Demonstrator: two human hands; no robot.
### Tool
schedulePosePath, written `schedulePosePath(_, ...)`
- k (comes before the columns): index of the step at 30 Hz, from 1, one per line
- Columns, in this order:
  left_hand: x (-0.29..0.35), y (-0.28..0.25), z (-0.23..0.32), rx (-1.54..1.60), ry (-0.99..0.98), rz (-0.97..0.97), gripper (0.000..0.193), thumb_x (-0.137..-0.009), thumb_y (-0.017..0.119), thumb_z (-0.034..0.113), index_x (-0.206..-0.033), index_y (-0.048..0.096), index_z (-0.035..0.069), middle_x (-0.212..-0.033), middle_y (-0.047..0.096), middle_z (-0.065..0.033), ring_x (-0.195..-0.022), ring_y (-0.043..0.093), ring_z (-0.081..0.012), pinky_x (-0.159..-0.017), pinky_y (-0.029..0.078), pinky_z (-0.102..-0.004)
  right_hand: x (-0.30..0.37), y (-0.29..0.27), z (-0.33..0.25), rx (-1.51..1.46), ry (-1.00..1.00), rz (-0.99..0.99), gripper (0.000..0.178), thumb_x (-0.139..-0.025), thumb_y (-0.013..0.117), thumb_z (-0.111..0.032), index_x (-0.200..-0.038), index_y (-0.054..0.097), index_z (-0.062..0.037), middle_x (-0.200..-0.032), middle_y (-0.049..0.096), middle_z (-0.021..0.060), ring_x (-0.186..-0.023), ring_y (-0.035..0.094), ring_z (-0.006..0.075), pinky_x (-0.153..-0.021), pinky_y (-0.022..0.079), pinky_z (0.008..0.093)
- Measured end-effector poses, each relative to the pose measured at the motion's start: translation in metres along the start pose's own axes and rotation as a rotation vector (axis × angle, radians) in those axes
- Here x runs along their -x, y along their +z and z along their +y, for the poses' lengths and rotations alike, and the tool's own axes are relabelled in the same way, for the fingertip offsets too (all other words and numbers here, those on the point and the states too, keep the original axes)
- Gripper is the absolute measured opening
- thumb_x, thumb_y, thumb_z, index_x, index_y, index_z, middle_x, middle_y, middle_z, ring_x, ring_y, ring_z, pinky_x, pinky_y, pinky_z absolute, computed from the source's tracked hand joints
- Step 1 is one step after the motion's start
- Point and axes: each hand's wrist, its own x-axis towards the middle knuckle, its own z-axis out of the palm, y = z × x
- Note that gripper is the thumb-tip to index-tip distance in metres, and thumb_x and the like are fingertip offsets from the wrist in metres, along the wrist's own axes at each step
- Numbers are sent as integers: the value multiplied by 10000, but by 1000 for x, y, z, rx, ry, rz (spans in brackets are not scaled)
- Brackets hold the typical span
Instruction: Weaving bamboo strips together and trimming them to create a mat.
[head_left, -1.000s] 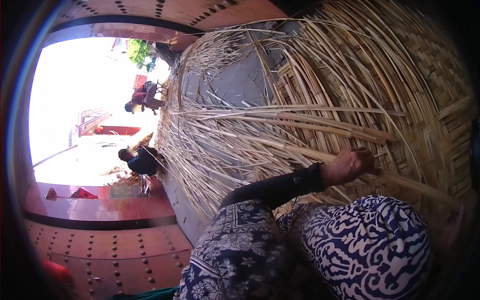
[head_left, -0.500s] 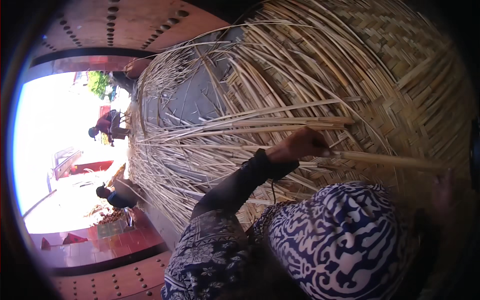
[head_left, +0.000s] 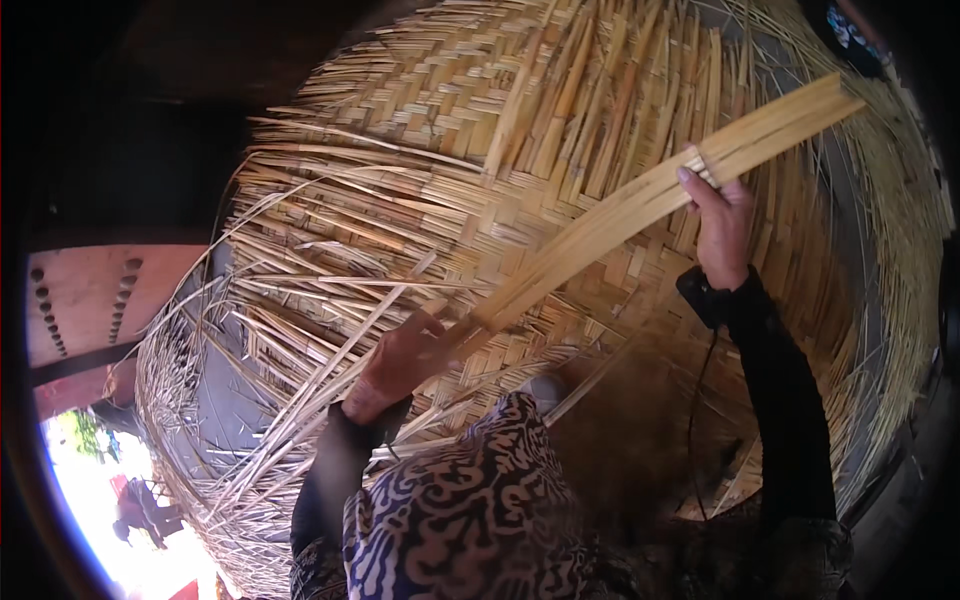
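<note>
A long, flat strip of split reed (head_left: 590,225) runs slantwise in front of me, from low at the left to high at the right. My left hand (head_left: 405,355) grips its lower end, the fingers closed and slightly blurred. Near the upper end, my right hand (head_left: 722,220) clasps the strip, with the thumb on its near edge and fingers bent over the far edge. Beneath both hands lies a herringbone-woven reed mat (head_left: 440,105), its unwoven reeds sticking out on several sides.
Loose reed ends (head_left: 290,420) fan out at the left over a grey floor (head_left: 225,380). More reeds (head_left: 890,200) curve along the right side. A person (head_left: 145,510) is outside at the lower left, beyond a studded reddish panel (head_left: 85,300). My patterned clothing (head_left: 460,500) fills the lower middle.
My view has swung round, and the mat's weave now lies in front. The right hand, dim at the right edge before, now shows clearly on the strip. The left hand appears farther left and lower.
</note>
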Motion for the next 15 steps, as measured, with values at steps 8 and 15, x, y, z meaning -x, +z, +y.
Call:
schedulePosePath(8, -2, 11, -35, 548, -384, -11, 113, -733, 593, 50, -835, 603, 0, -655, 585, -36, -582, 525, -85, -533, 414, -203, -38, -67, -17, 16, 278, -318, 408, -808, 518, -325, -1070, 441, -22, -957, 509, 65, -801, 472, 126, -687, 385, 263)
schedulePosePath(15, -35, 14, 14, 423, -219, 220, 158, -765, 519, 83, -887, 583, 5, -658, 559, -10, -522, 504, -68, -454, 405, -195, -7, -241, -23, -6, 457, -134, 454, -862, 430, -355, -1234, 361, -103, -1055, 507, 73, -962, 506, 171, -798, 422, 264)
